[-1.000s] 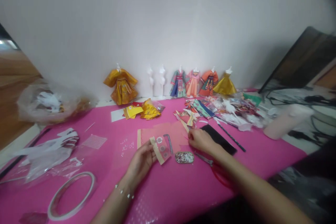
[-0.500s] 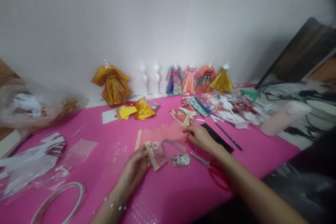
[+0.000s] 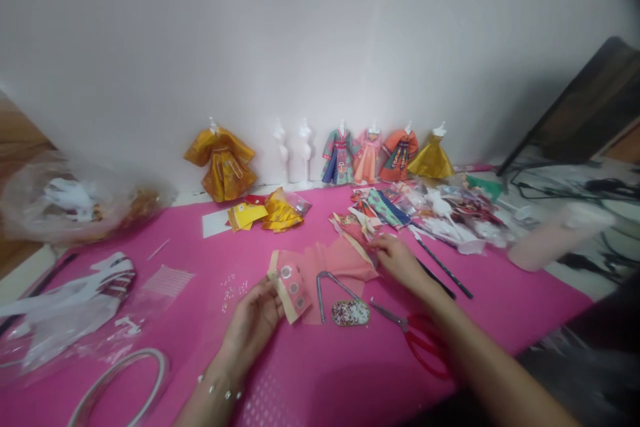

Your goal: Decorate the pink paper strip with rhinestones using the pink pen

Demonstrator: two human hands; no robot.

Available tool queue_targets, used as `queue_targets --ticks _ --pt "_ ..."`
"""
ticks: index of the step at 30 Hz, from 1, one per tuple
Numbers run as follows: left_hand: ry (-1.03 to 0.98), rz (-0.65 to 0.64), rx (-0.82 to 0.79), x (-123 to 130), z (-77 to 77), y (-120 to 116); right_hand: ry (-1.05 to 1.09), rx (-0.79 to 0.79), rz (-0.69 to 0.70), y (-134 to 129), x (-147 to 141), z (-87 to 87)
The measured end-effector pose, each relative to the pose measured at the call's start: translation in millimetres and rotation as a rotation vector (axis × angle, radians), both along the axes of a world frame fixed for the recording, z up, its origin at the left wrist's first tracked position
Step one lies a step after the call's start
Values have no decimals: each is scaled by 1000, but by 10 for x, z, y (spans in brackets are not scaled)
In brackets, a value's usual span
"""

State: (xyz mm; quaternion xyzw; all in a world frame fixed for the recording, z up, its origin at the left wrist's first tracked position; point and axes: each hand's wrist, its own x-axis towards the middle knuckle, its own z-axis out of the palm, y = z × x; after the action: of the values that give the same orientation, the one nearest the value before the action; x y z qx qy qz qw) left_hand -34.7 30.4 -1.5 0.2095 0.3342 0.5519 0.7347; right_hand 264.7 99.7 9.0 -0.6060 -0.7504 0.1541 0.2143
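- Worktop (image 3: 195,320), magenta-covered; carries cloth, tools and packets.
- Pink garment piece (image 3: 325,257), tan-edged at both ends; stretched between the hands at mid-worktop, the round-motif end raised. On no mannequin; judged unfinished.
- Left hand (image 3: 257,313); thumb and fingers pinching the motif end.
- Right hand (image 3: 403,267); fingertips drawn together on the opposite tan-edged end.
- Miniature robe, gold (image 3: 221,163), on a mannequin by the wall; judged complete, as are four smaller clothed mannequins to its right, including one in an orange robe (image 3: 400,155).
- Scissors (image 3: 425,347), red-handled; unheld.
- Bare mannequins, two, one at right (image 3: 306,150); still unclothed.
- Beaded trim (image 3: 321,297), bent; whether attached to the cloth, cannot tell.
- Oval tray (image 3: 335,315); mixed gems inside, available.
- Clear gems (image 3: 231,292); loose, apparently unused.
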Motion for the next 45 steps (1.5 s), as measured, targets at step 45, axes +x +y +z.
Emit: queue_targets --ticks 45 --pt "45 -29 -26 27 -146 -141 73 294 112 -1194 186 -311"
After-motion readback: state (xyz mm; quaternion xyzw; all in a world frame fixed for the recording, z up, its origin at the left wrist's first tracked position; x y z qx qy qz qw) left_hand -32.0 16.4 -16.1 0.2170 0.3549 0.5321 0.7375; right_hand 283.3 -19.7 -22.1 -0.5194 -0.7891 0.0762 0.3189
